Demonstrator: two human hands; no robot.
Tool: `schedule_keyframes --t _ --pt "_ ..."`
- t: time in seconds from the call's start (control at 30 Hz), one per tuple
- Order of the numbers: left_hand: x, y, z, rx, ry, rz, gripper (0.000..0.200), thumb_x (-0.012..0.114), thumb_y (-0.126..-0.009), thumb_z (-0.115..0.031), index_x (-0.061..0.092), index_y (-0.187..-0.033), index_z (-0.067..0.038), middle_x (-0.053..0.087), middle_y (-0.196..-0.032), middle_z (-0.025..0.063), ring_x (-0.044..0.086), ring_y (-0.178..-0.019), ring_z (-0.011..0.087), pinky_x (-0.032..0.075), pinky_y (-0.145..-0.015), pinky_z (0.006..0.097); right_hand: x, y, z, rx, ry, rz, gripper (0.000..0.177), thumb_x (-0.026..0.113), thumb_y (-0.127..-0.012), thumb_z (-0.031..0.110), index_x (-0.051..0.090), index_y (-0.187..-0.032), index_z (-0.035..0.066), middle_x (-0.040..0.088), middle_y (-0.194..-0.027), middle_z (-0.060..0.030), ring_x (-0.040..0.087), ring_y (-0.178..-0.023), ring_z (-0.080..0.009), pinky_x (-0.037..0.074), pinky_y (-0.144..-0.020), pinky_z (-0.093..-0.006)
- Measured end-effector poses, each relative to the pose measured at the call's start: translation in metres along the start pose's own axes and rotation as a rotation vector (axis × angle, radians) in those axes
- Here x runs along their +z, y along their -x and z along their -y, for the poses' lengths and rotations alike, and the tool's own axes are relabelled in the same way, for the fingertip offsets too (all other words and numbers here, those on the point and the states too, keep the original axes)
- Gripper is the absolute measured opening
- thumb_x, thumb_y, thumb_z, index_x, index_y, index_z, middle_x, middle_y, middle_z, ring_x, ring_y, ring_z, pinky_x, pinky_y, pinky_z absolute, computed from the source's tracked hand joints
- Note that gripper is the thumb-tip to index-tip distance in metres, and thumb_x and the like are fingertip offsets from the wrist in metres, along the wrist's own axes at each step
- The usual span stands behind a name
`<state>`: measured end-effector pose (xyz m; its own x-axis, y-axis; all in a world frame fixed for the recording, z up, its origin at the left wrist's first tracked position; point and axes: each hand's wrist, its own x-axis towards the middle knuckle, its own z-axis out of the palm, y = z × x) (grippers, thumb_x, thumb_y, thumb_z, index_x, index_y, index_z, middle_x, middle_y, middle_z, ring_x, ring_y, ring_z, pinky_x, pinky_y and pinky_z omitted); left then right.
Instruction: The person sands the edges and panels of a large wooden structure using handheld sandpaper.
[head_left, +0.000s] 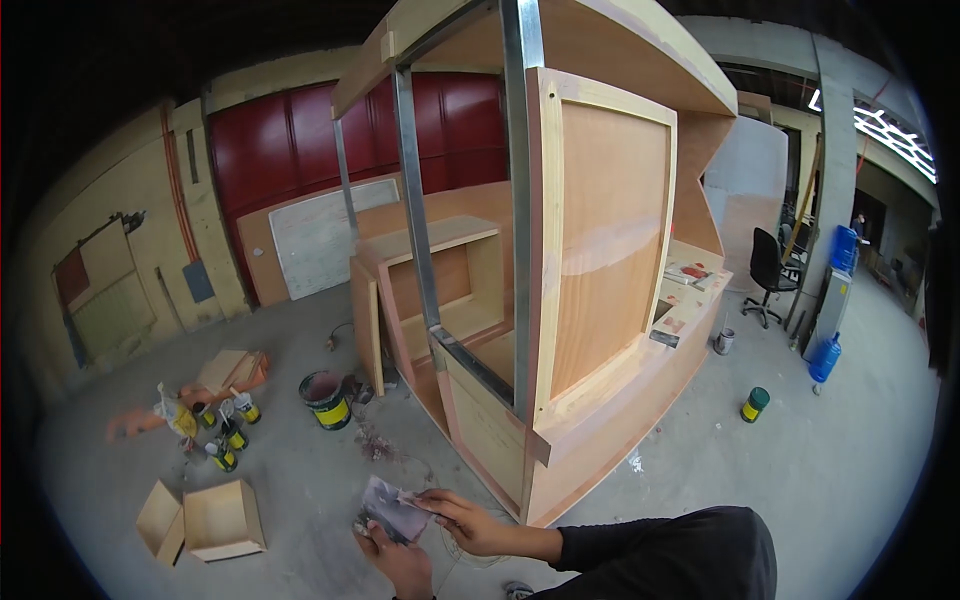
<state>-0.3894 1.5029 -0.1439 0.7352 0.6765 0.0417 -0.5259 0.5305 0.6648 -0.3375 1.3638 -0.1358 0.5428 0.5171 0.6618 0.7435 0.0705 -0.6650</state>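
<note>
Low in the head view, both hands are closed on a creased, greyish-purple sheet (392,508) that looks like worn sandpaper. My left hand (400,562) grips its lower left edge, with the thumb up against it. From the right, my right hand (468,522) pinches the sheet's right edge between thumb and fingers. Just beyond the hands stands a large wooden booth (480,440) with bare metal posts (415,200). A framed plywood panel (610,240) is set upright on its near side, with a pale smear across the middle.
On the floor to the left are a paint bucket (326,398), several small cans (233,434) and open wooden boxes (224,520). A green can (755,404) stands at right, with an office chair (768,270) and blue water bottles (826,356) beyond. My bent knee (725,550) fills the lower right.
</note>
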Motion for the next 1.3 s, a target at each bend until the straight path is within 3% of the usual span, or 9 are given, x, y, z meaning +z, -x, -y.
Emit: schedule_keyframes --t 0.1,0.17,0.3,0.47,0.73,0.87,0.93,1.13,1.3 --pt "-0.015 -0.023 -0.005 0.013 -0.03 0.091 0.031 0.049 -0.104 -0.024 0.044 -0.13 -0.008 0.051 -0.134 0.0117 0.055 -0.121 0.029 0.048 -0.1 0.0492 0.007 0.006 -0.005 0.083 0.011 -0.038 0.047 0.053 -0.094 -0.005 0.051 -0.14 0.006 0.05 -0.135 -0.0183 0.053 -0.126 -0.0353 0.044 -0.102 -0.0378" --pt "0.0 -0.031 -0.023 0.226 -0.336 0.099 0.027 0.052 -0.102 -0.023 0.045 -0.12 -0.004 0.054 -0.123 0.0116 0.056 -0.112 0.0249 0.048 -0.096 0.0408 0.015 0.022 -0.02 0.179 0.215 0.195 0.042 0.053 -0.097 -0.001 0.053 -0.138 0.005 0.055 -0.132 -0.0171 0.057 -0.119 -0.0351 0.047 -0.097 -0.0371" --pt "0.005 -0.056 -0.061 0.004 -0.048 0.336 0.026 0.051 -0.104 -0.024 0.046 -0.118 -0.003 0.055 -0.12 0.011 0.056 -0.111 0.0226 0.048 -0.096 0.0391 0.025 0.043 -0.014 0.416 0.133 -0.031 0.037 0.053 -0.1 0.006 0.054 -0.137 0.005 0.059 -0.127 -0.0162 0.061 -0.11 -0.0314 0.048 -0.095 -0.0371" --pt "-0.021 -0.085 -0.055 -0.168 -0.118 0.386 0.029 0.052 -0.104 -0.024 0.047 -0.128 -0.008 0.056 -0.127 0.0069 0.056 -0.116 0.0212 0.046 -0.1 0.0393 0.028 0.046 0.012 0.718 -0.139 -0.264 0.042 0.054 -0.103 0.014 0.046 -0.143 0.006 0.06 -0.114 -0.006 0.057 -0.096 -0.0118 0.05 -0.085 -0.0292" --pt "0.074 -0.109 -0.066 -0.001 -0.068 0.556 0.024 0.046 -0.106 -0.017 0.045 -0.124 -0.001 0.055 -0.119 0.0097 0.054 -0.106 0.0168 0.045 -0.096 0.0328 -0.04 0.039 0.046 0.618 -0.016 -0.405 0.037 0.049 -0.106 0.02 0.053 -0.14 0.005 0.061 -0.122 -0.0046 0.055 -0.107 -0.014 0.047 -0.093 -0.0304" --pt "0.139 -0.127 -0.06 0.127 0.006 0.654 0.025 0.046 -0.107 -0.019 0.046 -0.123 0.0 0.056 -0.115 0.0099 0.055 -0.1 0.015 0.046 -0.09 0.0307 -0.099 -0.023 0.104 0.176 0.556 -0.261 0.036 0.049 -0.103 0.015 0.055 -0.137 0.004 0.058 -0.129 -0.0165 0.057 -0.12 -0.0284 0.046 -0.1 -0.0394" --pt "0.163 -0.14 -0.054 0.176 -0.038 0.74 0.026 0.047 -0.106 -0.017 0.046 -0.127 -0.003 0.056 -0.125 0.009 0.055 -0.115 0.0175 0.043 -0.103 0.0357 -0.128 -0.045 0.116 0.134 0.722 -0.209 0.037 0.054 -0.097 0.006 0.058 -0.134 0.004 0.055 -0.131 -0.0197 0.054 -0.124 -0.0339 0.045 -0.103 -0.0402" --pt "0.227 -0.137 -0.039 0.42 -0.043 0.767 0.019 0.046 -0.106 -0.015 0.05 -0.109 0.003 0.058 -0.101 0.0068 0.051 -0.092 0.0117 0.044 -0.081 0.027 -0.167 -0.135 0.169 0.073 1.115 -0.12 0.052 0.061 -0.082 -0.006 0.062 -0.13 0.013 0.055 -0.13 -0.0139 0.051 -0.124 -0.038 0.045 -0.101 -0.0452" --pt "0.248 -0.144 -0.026 0.392 -0.11 0.786 0.019 0.045 -0.106 -0.016 0.05 -0.107 0.002 0.059 -0.103 0.0101 0.054 -0.092 0.0123 0.044 -0.079 0.0283 -0.176 -0.184 0.158 -0.011 1.474 -0.002 0.06 0.064 -0.073 -0.009 0.065 -0.127 0.016 0.056 -0.129 -0.0123 0.05 -0.125 -0.0369 0.047 -0.099 -0.0462"
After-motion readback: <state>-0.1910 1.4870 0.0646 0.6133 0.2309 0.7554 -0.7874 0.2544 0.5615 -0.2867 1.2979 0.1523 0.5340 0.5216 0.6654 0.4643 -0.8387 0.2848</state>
